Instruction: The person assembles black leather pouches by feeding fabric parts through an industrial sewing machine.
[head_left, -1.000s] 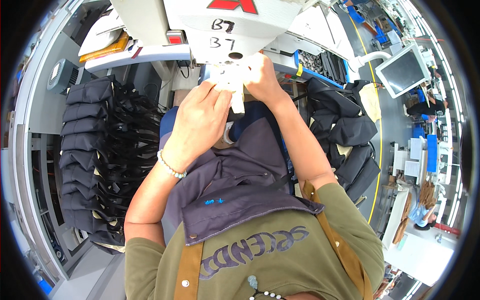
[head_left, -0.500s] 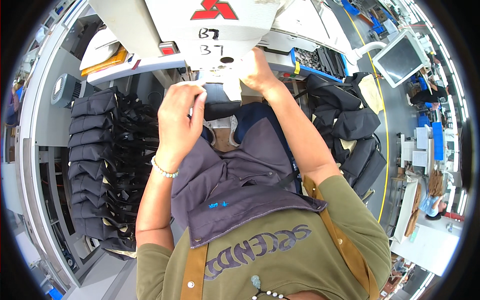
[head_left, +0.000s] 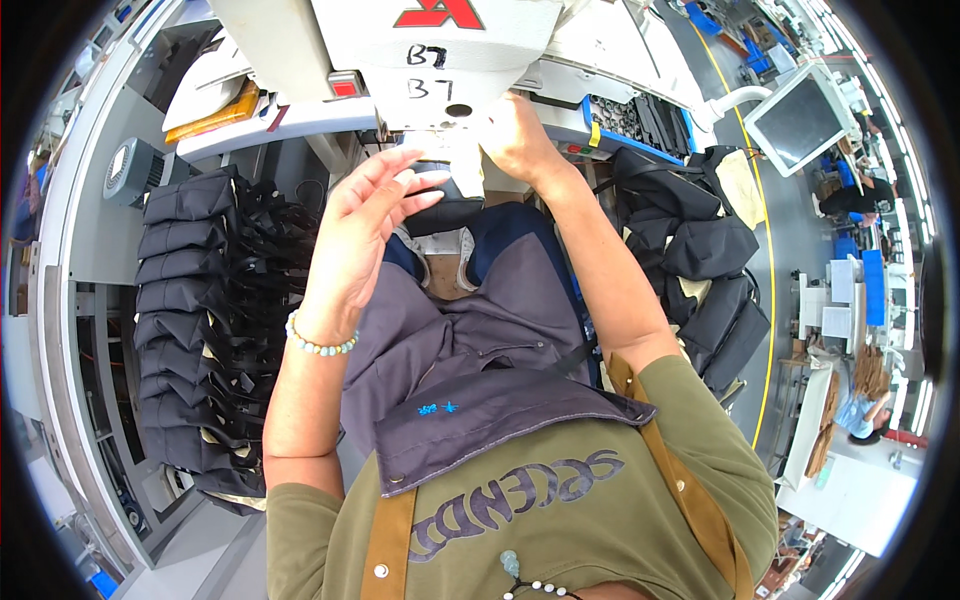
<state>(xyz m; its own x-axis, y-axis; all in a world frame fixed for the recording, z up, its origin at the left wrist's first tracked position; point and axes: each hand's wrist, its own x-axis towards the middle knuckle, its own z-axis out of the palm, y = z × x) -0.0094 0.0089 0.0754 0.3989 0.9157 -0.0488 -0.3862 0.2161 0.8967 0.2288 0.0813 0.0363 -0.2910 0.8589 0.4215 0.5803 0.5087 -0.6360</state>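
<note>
Under the white head of an industrial sewing machine (head_left: 455, 65), a black fabric piece (head_left: 450, 212) sits on the work area, with a white flap (head_left: 467, 168) at its right. My left hand (head_left: 365, 205) is beside the fabric's left side, fingers stretched out and apart; its fingertips reach the fabric's edge, and whether they touch it I cannot tell. At the right of the machine head, my right hand (head_left: 522, 145) is closed with curled fingers. Its fingertips are partly hidden by glare and the machine, so what they hold does not show.
Black sewn bags (head_left: 185, 290) are stacked in a row at my left. More black bags (head_left: 700, 245) lie heaped at my right. A blue tray (head_left: 640, 125) of dark parts stands by the machine; beyond it is a screen (head_left: 797, 118) on an arm. A grey motor (head_left: 133, 172) is at left.
My left hand has turned and opened, its curled fingers now stretched toward the fabric, and its wrist has shifted slightly left. The right hand stays nearly in place.
</note>
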